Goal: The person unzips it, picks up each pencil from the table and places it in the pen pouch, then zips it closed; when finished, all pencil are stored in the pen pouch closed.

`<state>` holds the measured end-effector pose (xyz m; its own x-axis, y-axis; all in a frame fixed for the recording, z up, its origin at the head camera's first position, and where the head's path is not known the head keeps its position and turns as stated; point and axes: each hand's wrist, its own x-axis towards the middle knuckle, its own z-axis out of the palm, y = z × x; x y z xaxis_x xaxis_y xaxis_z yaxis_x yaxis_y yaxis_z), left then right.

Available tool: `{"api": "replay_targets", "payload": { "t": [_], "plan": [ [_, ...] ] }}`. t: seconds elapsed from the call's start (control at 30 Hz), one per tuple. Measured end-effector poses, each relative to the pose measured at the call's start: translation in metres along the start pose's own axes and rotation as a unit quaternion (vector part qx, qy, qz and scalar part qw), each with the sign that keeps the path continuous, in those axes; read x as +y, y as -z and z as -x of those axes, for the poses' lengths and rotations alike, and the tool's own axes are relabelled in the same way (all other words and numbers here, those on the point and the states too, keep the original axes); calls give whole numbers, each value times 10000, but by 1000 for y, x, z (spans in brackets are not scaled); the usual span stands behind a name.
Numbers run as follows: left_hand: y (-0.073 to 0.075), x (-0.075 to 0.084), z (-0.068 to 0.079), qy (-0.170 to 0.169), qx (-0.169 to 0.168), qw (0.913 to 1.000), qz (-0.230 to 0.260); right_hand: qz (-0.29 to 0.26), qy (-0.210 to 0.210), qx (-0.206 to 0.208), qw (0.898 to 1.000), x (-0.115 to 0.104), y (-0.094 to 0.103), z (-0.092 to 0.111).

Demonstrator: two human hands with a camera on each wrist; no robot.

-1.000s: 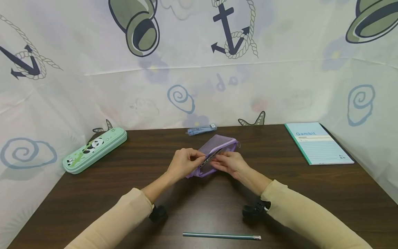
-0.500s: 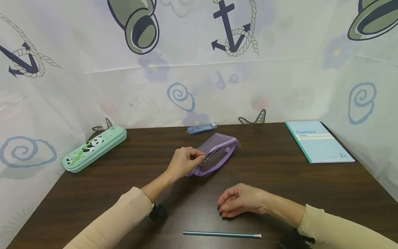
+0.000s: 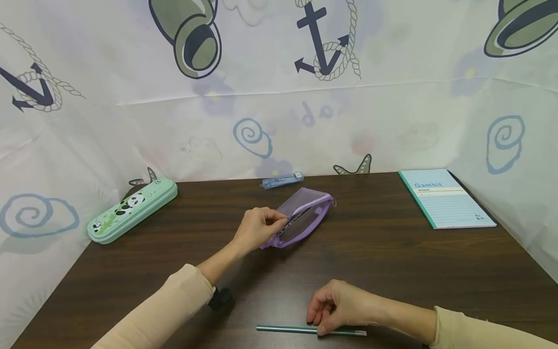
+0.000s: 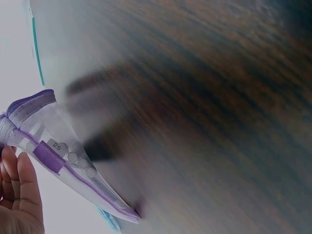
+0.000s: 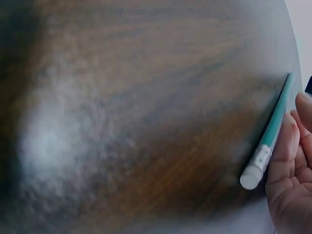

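Observation:
An unzipped purple mesh pencil pouch [image 3: 305,213] sits tilted on the dark table, its mouth facing the person. At its left end my left hand [image 3: 257,229] pinches the rim between thumb and fingers. Through the mesh in the left wrist view, a pale piece marked 25 [image 4: 57,145] shows inside the pouch [image 4: 48,156]. A green pencil [image 3: 283,329] with a white eraser lies near the front edge. My right hand [image 3: 342,305] is at the pencil, its thumb over the shaft and its fingers loosely bent beside it. The right wrist view shows the pencil [image 5: 275,122] alongside the fingers.
A mint pencil case [image 3: 132,211] with pandas stands at the left edge. At the back lies a small blue translucent item [image 3: 282,181], behind the pouch. A notebook [image 3: 449,201] is at the back right. Printed cloth walls [image 3: 283,106] enclose the table.
My right hand has left the pouch's mouth and come down toward the front to the pencil. My left hand has stayed at the pouch's rim. The pencil has not visibly moved.

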<state>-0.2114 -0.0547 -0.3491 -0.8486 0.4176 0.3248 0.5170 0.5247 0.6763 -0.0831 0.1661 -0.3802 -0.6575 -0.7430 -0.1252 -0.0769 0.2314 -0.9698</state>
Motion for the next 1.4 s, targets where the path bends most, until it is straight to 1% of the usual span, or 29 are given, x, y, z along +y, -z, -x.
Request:
{"api": "replay_targets", "payload": {
  "t": [0.17,0.33,0.43,0.57,0.63,0.67,0.73,0.8,0.83,0.87,0.93,0.97,1.0,1.03,1.07,1.1,1.13,1.2,1.3,1.4],
  "plan": [
    [0,-1,0,-12,12,10000,-12,824,58,207,9964,-3,-7,0],
    [0,-1,0,-16,18,10000,22,1669,108,283,9855,-7,-11,-3],
    [0,0,1,-32,7,10000,46,2288,190,316,9728,-9,-13,-4],
    [0,0,1,-12,-3,10000,74,3096,445,340,9492,-11,-16,-5],
    [0,1,1,10,-3,10000,78,3356,571,345,9396,-12,-16,-6],
    [0,1,1,16,-1,10000,79,3425,590,344,9370,-12,-17,-6],
    [1,1,1,33,1,10000,74,3406,561,348,9379,-13,-16,-5],
    [1,1,0,37,1,10000,67,3191,436,364,9460,-13,-14,-4],
    [1,1,0,31,4,10000,63,3016,350,384,9520,-14,-12,-3],
    [1,1,0,21,7,10000,57,2714,253,383,9614,-14,-10,-2],
    [1,1,0,7,7,10000,47,1855,14,365,9820,-13,-4,0],
    [2,1,0,4,5,10000,48,1351,-144,375,9900,-12,0,1],
    [2,1,0,-3,5,10000,46,837,-300,408,9952,-10,5,2],
    [2,1,0,-11,2,10000,46,300,-474,448,9974,-9,9,2],
    [3,1,1,-10,-8,10000,46,-249,-658,509,9962,-7,14,3],
    [3,1,1,-7,-10,10000,39,-725,-799,589,9924,-5,18,3],
    [3,1,1,-2,-12,10000,32,-1142,-924,692,9867,-3,23,3],
    [4,1,1,0,-18,10000,25,-1790,-1056,956,9735,1,33,2],
    [4,1,1,-1,-12,10000,12,-2470,-1029,1372,9537,5,45,-3],
    [4,1,1,1,4,10000,7,-2785,-963,1832,9379,5,52,-11]
  ]
}}
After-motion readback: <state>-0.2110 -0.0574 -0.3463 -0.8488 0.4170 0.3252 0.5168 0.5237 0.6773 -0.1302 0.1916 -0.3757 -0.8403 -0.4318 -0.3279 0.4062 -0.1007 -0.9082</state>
